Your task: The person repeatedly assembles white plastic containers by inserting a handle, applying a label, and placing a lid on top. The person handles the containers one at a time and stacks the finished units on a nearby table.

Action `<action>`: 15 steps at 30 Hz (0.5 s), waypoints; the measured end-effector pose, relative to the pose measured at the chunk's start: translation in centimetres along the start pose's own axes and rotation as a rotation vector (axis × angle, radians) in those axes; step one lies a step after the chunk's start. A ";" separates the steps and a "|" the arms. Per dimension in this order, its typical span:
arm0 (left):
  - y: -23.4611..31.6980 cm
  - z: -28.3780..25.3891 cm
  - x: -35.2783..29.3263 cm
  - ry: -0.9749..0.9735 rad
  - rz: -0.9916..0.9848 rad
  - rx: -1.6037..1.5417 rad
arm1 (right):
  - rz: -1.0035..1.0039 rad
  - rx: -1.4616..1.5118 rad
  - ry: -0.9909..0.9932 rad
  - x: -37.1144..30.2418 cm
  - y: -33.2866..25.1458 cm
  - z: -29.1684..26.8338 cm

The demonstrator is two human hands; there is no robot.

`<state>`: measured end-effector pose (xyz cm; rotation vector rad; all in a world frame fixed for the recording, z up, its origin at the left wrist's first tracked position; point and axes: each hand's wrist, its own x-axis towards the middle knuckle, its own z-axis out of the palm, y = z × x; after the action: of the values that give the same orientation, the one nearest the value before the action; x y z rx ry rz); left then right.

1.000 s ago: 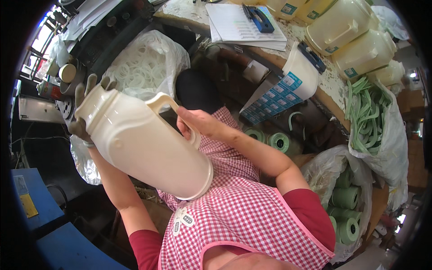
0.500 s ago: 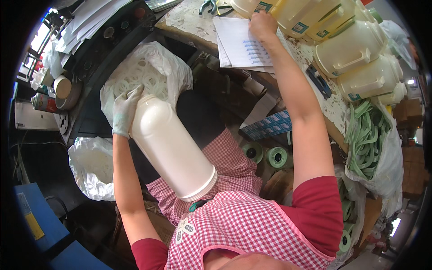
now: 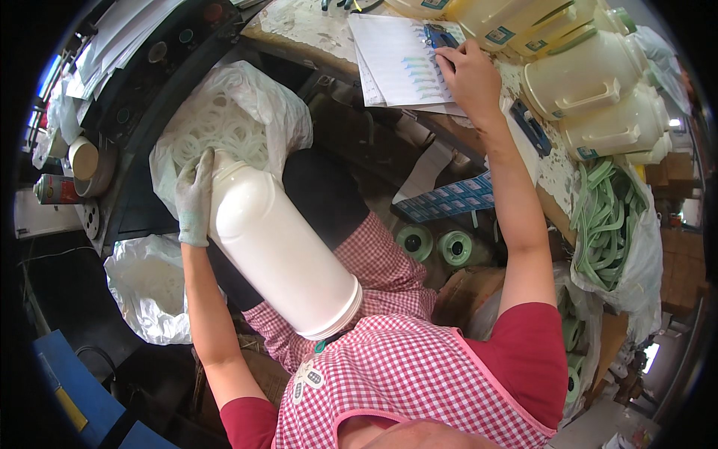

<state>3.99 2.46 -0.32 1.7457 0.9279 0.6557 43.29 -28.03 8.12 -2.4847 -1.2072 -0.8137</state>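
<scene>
My left hand [image 3: 196, 196], in a pale work glove, grips a large white plastic bottle [image 3: 273, 239] by its far end. The bottle lies slanted across my lap, its ribbed rim toward my apron. My bare right hand [image 3: 475, 78] rests over stacked paper sheets [image 3: 385, 56] on the worktable, its fingers curled together. Just beyond the fingertips lies a small blue-and-dark piece [image 3: 440, 35], whose kind I cannot make out. A row of small bluish marks or labels shows on the top sheet beside the hand. Whether the fingers hold anything is hidden.
Cream jugs with handles [image 3: 591, 82] crowd the worktable's far right. A dark blue flat tool [image 3: 531, 127] lies before them. A bag of translucent rings [image 3: 224, 127] stands beyond my left hand; green strips [image 3: 609, 224] fill another at right. Green-rimmed round parts [image 3: 455, 248] sit below the table.
My right hand has drawn back from a jug at the table's far side to the paper. The small blue-and-dark piece now shows on the sheets. My left hand keeps its grip on the bottle.
</scene>
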 end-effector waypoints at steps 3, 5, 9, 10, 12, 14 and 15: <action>-0.3 -0.5 -0.2 -0.004 0.033 -0.012 | -0.022 -0.022 0.009 0.1 -0.1 0.5; -0.4 -0.6 -0.2 -0.012 0.077 0.022 | -0.026 -0.004 0.006 0.0 -0.2 0.5; -0.2 -0.5 -0.1 -0.014 0.073 0.065 | -0.033 0.017 -0.001 0.1 -0.4 0.6; -0.1 -0.5 -0.1 -0.022 0.043 0.047 | -0.063 0.031 0.006 0.2 -0.4 0.6; 0.3 -0.5 -0.2 -0.007 0.019 0.040 | 0.024 -0.040 -0.016 0.5 -0.5 0.5; 0.6 -0.6 -0.4 -0.013 -0.005 -0.007 | 0.029 -0.056 -0.025 0.6 -0.5 0.4; 0.7 -0.6 -0.5 -0.011 0.012 -0.021 | 0.010 -0.050 -0.031 0.6 -0.5 0.3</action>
<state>3.41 2.20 0.50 1.7359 0.9006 0.6607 43.32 -27.21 8.22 -2.5497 -1.1983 -0.8160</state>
